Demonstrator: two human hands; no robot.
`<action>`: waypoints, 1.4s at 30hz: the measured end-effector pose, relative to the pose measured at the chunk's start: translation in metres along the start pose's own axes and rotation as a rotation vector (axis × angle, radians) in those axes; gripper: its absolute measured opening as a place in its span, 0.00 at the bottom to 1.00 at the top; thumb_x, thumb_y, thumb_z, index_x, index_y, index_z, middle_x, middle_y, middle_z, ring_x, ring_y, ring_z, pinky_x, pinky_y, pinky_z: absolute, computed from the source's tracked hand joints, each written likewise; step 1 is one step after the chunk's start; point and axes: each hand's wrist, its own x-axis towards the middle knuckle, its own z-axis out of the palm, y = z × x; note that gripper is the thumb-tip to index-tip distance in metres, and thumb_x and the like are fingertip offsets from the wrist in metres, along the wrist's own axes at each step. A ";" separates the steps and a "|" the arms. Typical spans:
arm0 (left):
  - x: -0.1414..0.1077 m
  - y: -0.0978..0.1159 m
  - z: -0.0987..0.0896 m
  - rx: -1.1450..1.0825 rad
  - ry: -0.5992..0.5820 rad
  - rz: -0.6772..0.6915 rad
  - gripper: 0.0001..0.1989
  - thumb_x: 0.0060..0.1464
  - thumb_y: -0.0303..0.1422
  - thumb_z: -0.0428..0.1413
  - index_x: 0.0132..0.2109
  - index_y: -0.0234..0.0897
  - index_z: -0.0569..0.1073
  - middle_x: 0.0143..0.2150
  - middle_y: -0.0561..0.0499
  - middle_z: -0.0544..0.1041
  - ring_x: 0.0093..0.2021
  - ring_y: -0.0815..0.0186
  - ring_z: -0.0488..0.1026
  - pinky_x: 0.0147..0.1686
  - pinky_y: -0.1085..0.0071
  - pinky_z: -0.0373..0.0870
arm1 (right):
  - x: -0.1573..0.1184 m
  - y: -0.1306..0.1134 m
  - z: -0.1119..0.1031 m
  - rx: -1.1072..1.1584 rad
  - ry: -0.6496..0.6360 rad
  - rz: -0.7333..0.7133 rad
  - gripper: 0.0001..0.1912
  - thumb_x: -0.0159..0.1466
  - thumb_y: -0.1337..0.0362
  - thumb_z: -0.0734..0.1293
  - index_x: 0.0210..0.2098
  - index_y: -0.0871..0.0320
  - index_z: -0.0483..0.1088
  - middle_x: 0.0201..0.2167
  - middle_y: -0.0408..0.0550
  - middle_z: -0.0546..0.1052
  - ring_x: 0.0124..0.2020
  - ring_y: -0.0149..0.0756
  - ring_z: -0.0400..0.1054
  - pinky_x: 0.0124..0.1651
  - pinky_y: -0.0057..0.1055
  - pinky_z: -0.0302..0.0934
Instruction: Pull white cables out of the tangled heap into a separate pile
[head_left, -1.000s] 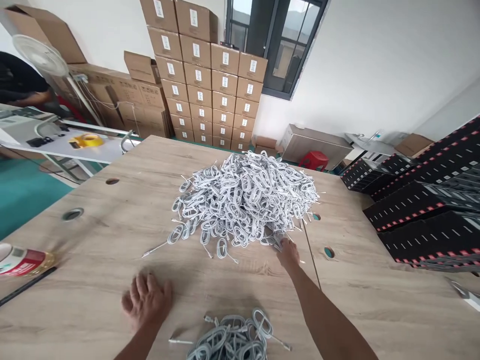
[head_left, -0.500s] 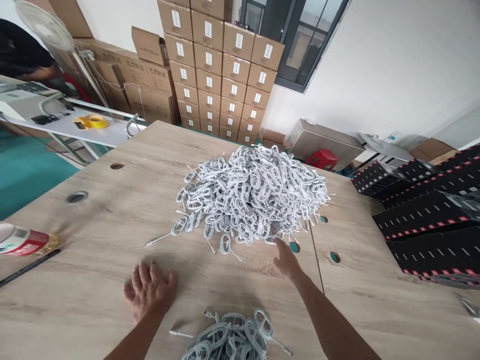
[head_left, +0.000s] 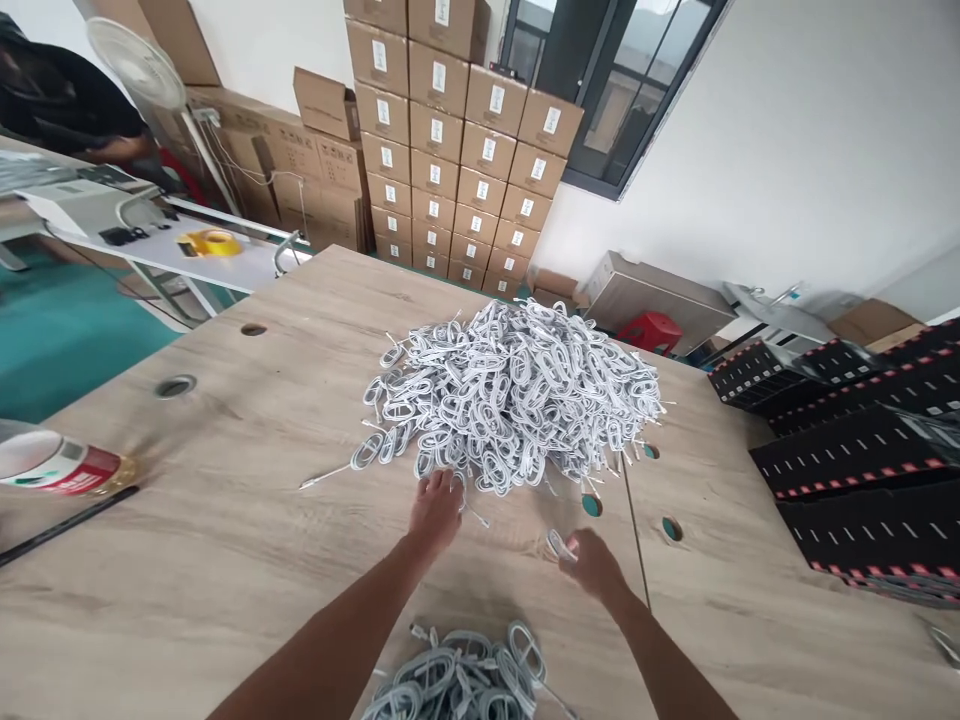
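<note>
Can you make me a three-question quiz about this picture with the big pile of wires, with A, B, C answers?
1. Where is the left hand?
A. at the near edge of the big cable pile
B. on the red and white tape roll
C. on the stacked boxes

2. What colour are the trays on the right of the table?
A. yellow
B. black with red trim
C. green

3. What is the right hand doing?
A. lying flat and empty
B. pinching one coiled cable
C. gripping the fan

Answers:
1. A, its fingers touch coils at the pile's front edge.
2. B, the stacked trays are dark with red edges.
3. B, a small white coil shows at its fingertips, apart from the pile.
</note>
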 end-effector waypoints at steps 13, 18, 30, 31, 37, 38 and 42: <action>-0.146 0.000 0.026 -0.438 -0.435 0.233 0.29 0.35 0.19 0.55 0.47 0.45 0.75 0.47 0.54 0.80 0.51 0.61 0.74 0.55 0.66 0.69 | 0.009 -0.084 0.024 1.062 -0.198 0.140 0.17 0.50 0.59 0.76 0.38 0.56 0.76 0.32 0.44 0.80 0.36 0.38 0.75 0.32 0.28 0.61; -0.128 -0.023 0.023 -0.569 -0.358 0.113 0.36 0.34 0.17 0.51 0.52 0.48 0.76 0.55 0.54 0.79 0.57 0.60 0.74 0.59 0.65 0.70 | 0.056 -0.151 0.026 1.489 -0.057 0.464 0.14 0.54 0.59 0.76 0.30 0.56 0.68 0.24 0.42 0.76 0.26 0.31 0.73 0.23 0.22 0.57; -0.029 -0.075 0.002 -0.381 0.106 -0.239 0.24 0.50 0.23 0.51 0.55 0.40 0.73 0.62 0.43 0.71 0.63 0.54 0.67 0.65 0.55 0.64 | 0.013 -0.085 0.012 1.589 -0.138 0.581 0.06 0.52 0.71 0.65 0.28 0.56 0.64 0.20 0.41 0.75 0.16 0.25 0.63 0.18 0.19 0.50; -0.026 -0.074 0.003 -0.359 0.112 -0.257 0.26 0.50 0.23 0.52 0.57 0.40 0.72 0.64 0.42 0.68 0.65 0.53 0.65 0.65 0.54 0.63 | 0.009 -0.079 0.014 1.621 -0.157 0.572 0.07 0.51 0.71 0.65 0.29 0.56 0.65 0.22 0.41 0.75 0.18 0.26 0.65 0.19 0.19 0.51; -0.001 -0.058 -0.001 -0.231 0.048 -0.312 0.25 0.50 0.27 0.55 0.57 0.43 0.72 0.68 0.43 0.63 0.66 0.49 0.60 0.61 0.50 0.65 | 0.029 -0.101 0.032 1.516 -0.037 0.418 0.11 0.48 0.64 0.74 0.30 0.56 0.69 0.28 0.43 0.77 0.30 0.32 0.71 0.25 0.22 0.57; 0.001 -0.056 -0.004 -0.210 0.035 -0.318 0.23 0.50 0.27 0.55 0.55 0.43 0.73 0.67 0.43 0.64 0.65 0.49 0.61 0.59 0.50 0.66 | 0.036 -0.108 0.034 1.488 -0.004 0.401 0.12 0.47 0.63 0.75 0.29 0.55 0.69 0.27 0.42 0.76 0.30 0.32 0.71 0.25 0.23 0.58; -0.001 -0.056 -0.012 -0.160 0.005 -0.344 0.10 0.54 0.31 0.55 0.44 0.41 0.76 0.60 0.44 0.69 0.61 0.52 0.63 0.55 0.55 0.68 | 0.044 -0.118 0.035 1.497 0.040 0.362 0.15 0.44 0.62 0.77 0.28 0.55 0.69 0.23 0.40 0.72 0.28 0.31 0.68 0.26 0.24 0.59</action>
